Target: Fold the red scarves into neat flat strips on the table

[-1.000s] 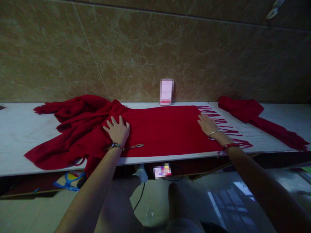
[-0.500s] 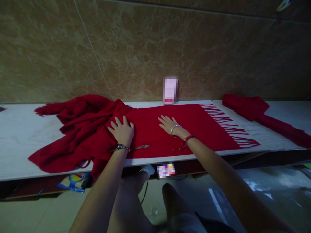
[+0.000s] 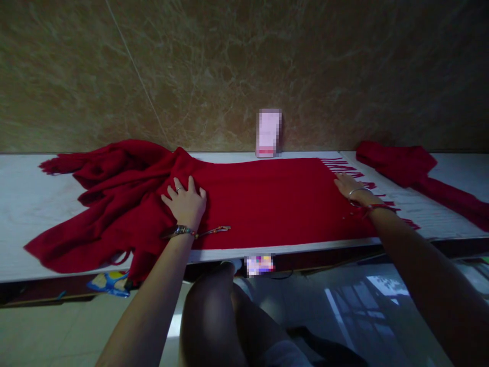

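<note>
A long red scarf point(image 3: 260, 199) lies across a white table point(image 3: 23, 204). Its right half is spread flat with its fringe point(image 3: 367, 188) at the right end, and its left half is bunched in folds point(image 3: 110, 193). My left hand point(image 3: 186, 202) lies flat, fingers spread, on the scarf where the flat part meets the bunched part. My right hand point(image 3: 349, 187) rests flat with fingers stretched out on the scarf's right end by the fringe. Both wrists wear bracelets.
A second red scarf point(image 3: 416, 173) lies folded at the table's far right. A small pink box point(image 3: 269, 132) stands against the marble wall behind the scarf. Under the table edge sit a blue-and-yellow package point(image 3: 109, 282) and a cable. My knees are below.
My right hand slid left to the scarf's middle half a second ago, then back right to the fringe end. My left hand stayed in place.
</note>
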The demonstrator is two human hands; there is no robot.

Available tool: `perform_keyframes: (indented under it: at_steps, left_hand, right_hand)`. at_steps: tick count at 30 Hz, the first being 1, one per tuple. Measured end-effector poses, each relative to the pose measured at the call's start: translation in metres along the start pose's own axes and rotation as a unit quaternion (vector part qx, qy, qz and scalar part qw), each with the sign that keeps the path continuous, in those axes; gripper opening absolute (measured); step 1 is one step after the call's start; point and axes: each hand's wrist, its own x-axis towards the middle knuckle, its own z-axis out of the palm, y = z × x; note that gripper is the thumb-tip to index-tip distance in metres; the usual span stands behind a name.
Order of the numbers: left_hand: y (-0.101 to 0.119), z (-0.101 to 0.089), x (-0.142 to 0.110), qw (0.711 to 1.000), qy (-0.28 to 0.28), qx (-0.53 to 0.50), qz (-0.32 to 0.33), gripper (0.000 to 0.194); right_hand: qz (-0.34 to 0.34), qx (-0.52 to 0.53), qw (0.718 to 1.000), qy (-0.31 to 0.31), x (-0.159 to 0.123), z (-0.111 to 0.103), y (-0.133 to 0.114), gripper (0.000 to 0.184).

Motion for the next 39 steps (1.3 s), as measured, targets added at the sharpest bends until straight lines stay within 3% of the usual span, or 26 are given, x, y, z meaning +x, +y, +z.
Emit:
perform_keyframes:
  at_steps: [3, 6, 10, 14, 16, 18, 21, 24, 32, 36, 39]
  left_hand:
    - [0.001, -0.001, 0.000, 1.000, 0.001, 0.004, 0.000, 0.054]
    - [0.001, -0.002, -0.001, 1.000, 0.003, 0.011, 0.001, 0.054]
    - [0.002, -0.003, -0.001, 1.000, -0.001, 0.022, 0.001, 0.055]
    - [0.003, -0.005, -0.001, 0.999, -0.007, 0.031, 0.004, 0.057]
    - [0.004, -0.006, -0.001, 0.999, -0.013, 0.034, 0.002, 0.057]
    - [0.004, -0.007, -0.001, 0.999, -0.018, 0.036, -0.002, 0.058]
    - [0.005, -0.008, -0.002, 0.999, -0.015, 0.036, -0.003, 0.058]
    - [0.004, -0.008, -0.002, 0.999, -0.018, 0.026, 0.000, 0.059]
    - [0.004, -0.007, -0.002, 1.000, -0.015, 0.007, -0.005, 0.059]
    - [0.004, -0.005, -0.003, 0.999, -0.007, 0.031, 0.004, 0.057]
    - [0.002, -0.006, -0.003, 0.999, -0.009, 0.053, 0.004, 0.053]
  right_hand:
    - [0.029, -0.013, 0.999, 0.014, 0.000, -0.002, -0.007, 0.049]
    - [-0.029, -0.014, 0.999, 0.015, 0.001, -0.005, -0.041, 0.053]
    - [-0.146, 0.003, 0.989, -0.015, -0.004, -0.009, -0.125, 0.055]
    - [-0.289, 0.030, 0.956, -0.052, -0.023, -0.001, -0.220, 0.058]
    - [-0.352, 0.027, 0.933, -0.069, -0.032, 0.009, -0.252, 0.058]
    - [-0.373, 0.018, 0.923, -0.093, -0.034, 0.018, -0.266, 0.056]
    - [-0.352, 0.002, 0.929, -0.115, -0.027, 0.025, -0.259, 0.055]
    - [-0.314, -0.018, 0.941, -0.123, -0.012, 0.022, -0.231, 0.055]
    - [-0.158, -0.055, 0.978, -0.121, 0.035, 0.007, -0.122, 0.056]
    - [-0.079, -0.079, 0.991, -0.079, 0.058, 0.005, -0.065, 0.055]
    - [-0.061, -0.091, 0.993, -0.039, 0.067, 0.002, -0.038, 0.054]
